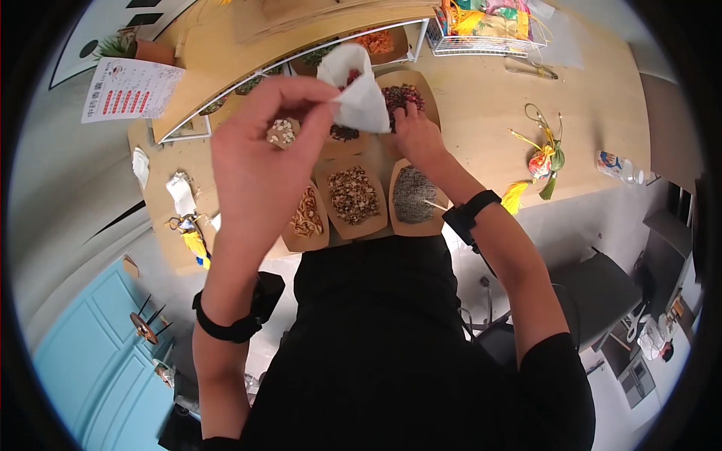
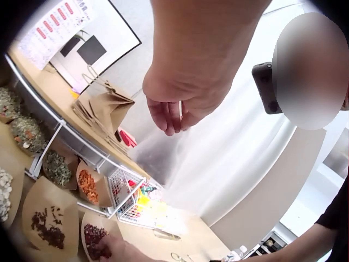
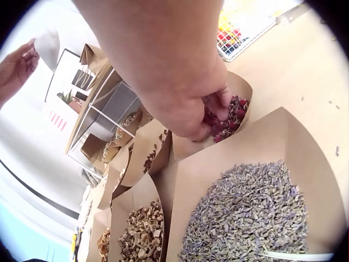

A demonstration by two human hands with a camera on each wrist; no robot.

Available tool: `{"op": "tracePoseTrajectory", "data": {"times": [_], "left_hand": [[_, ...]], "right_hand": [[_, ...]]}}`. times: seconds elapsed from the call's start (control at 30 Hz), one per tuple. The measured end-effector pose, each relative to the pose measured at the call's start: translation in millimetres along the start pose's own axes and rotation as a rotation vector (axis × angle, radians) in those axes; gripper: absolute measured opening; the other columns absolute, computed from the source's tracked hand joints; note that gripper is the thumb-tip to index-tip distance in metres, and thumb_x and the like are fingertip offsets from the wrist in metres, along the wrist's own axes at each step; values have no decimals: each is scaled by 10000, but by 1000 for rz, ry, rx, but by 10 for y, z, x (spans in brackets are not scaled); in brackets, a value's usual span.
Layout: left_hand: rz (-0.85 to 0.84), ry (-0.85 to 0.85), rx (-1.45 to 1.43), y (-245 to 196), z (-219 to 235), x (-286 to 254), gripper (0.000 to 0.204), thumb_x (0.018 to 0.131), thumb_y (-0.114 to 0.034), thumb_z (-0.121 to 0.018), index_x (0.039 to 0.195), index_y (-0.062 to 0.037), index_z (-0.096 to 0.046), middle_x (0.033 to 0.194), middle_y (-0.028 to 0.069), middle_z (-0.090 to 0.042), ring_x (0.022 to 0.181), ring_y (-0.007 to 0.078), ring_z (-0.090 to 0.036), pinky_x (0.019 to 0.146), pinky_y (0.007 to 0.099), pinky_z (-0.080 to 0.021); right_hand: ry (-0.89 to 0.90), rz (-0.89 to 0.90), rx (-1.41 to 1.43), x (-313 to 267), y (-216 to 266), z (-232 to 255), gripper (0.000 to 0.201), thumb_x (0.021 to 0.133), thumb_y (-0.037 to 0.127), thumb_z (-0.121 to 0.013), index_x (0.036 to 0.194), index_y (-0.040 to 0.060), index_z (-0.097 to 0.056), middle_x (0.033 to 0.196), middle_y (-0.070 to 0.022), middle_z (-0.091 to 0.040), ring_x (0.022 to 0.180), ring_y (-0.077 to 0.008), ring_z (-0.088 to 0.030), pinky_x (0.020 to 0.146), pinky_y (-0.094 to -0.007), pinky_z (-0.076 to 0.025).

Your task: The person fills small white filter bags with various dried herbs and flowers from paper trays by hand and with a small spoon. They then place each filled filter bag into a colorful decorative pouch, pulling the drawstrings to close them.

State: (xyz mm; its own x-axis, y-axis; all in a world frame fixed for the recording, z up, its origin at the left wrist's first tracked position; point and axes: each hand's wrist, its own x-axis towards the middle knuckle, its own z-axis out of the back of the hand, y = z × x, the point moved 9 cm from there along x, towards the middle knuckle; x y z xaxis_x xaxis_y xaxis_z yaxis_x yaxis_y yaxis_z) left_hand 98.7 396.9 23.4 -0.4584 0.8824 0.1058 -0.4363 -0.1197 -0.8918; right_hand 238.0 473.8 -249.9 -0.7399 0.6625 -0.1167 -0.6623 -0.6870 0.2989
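The site was consistent with a craft workshop. A broad, light wood-grained table [image 1: 602, 113] carried open, brown paper trays [image 3: 262, 143], each containing a separate dried plant material [image 3: 245, 213]. A white, rectangular wire basket [image 1: 481, 49] held multicoloured articles. Red-and-green ornaments with yellow tassels [image 1: 543, 161] lay nearby. A white printed sheet with red labels [image 1: 131, 90] and folded, brown paper carrier bags [image 2: 109, 106] were also present.

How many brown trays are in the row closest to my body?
3: a tray of orange strips on the left, a tray of chopped pieces in the middle, a tray of greyish-purple buds on the right. Your left arm may hide others.
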Motion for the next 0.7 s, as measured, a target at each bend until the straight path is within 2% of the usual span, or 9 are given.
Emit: {"op": "tracePoseTrajectory", "data": {"times": [0.03,0.1,0.23,0.37,0.43,0.47,0.53,0.6,0.7], "left_hand": [[-2,-2,7,-55,51,34,115,822,8,-686,935,-13,-681,855,28,-686,768,87,-630,714,219,-495],[98,59,-26,-30,91,117,140,848,11,-699,985,2,-669,892,10,-679,846,76,-621,772,209,-479],[44,56,35,-142,152,202,116,832,-37,-705,937,5,-680,814,7,-684,750,71,-613,701,215,-486],[-17,96,102,-173,93,165,102,831,-33,-694,927,-5,-675,826,33,-684,741,102,-628,698,238,-500],[-224,113,331,-272,1,91,83,826,-22,-683,907,-16,-663,843,74,-674,739,168,-648,692,272,-514],[-276,133,359,-251,-52,53,90,808,2,-672,889,-22,-639,843,106,-645,748,251,-646,677,320,-521],[-349,166,399,-228,-124,-40,112,793,9,-677,889,-22,-631,835,105,-637,752,267,-639,672,333,-520],[-442,227,446,-237,-223,-141,161,754,25,-692,890,-30,-624,831,98,-618,769,292,-625,671,368,-521],[-465,179,385,-192,-261,-297,162,749,20,-700,885,-37,-633,843,90,-623,790,281,-630,685,372,-527]], "right_hand": [[-12,-2,-14,-4,-15,1,165,840,83,-562,970,-18,-562,1015,-210,-582,917,-349,-656,693,-399,-582],[-10,-10,14,13,-62,-11,178,836,103,-586,962,-21,-569,996,-208,-591,909,-350,-657,710,-402,-579],[-7,10,147,-28,-116,55,249,812,176,-667,943,-21,-589,954,-207,-611,910,-356,-655,766,-413,-569],[3,-18,138,-66,-121,191,327,791,218,-710,978,-19,-583,992,-202,-593,907,-364,-648,786,-413,-563],[41,-14,44,-91,-74,228,320,806,225,-694,1002,0,-577,1037,-194,-570,919,-353,-641,775,-396,-566],[37,-19,43,-93,-48,241,320,806,225,-694,1002,0,-577,1037,-194,-570,919,-353,-641,775,-396,-566],[89,-87,-41,-101,-80,181,329,816,237,-683,1015,0,-570,1069,-186,-550,935,-335,-636,778,-378,-564],[56,-61,-81,-57,-100,110,326,821,239,-676,1010,-5,-570,1063,-183,-553,938,-327,-637,780,-373,-563],[61,-27,-123,-39,-122,18,322,818,229,-676,1001,-14,-569,1060,-183,-559,935,-319,-640,780,-371,-561]]}}
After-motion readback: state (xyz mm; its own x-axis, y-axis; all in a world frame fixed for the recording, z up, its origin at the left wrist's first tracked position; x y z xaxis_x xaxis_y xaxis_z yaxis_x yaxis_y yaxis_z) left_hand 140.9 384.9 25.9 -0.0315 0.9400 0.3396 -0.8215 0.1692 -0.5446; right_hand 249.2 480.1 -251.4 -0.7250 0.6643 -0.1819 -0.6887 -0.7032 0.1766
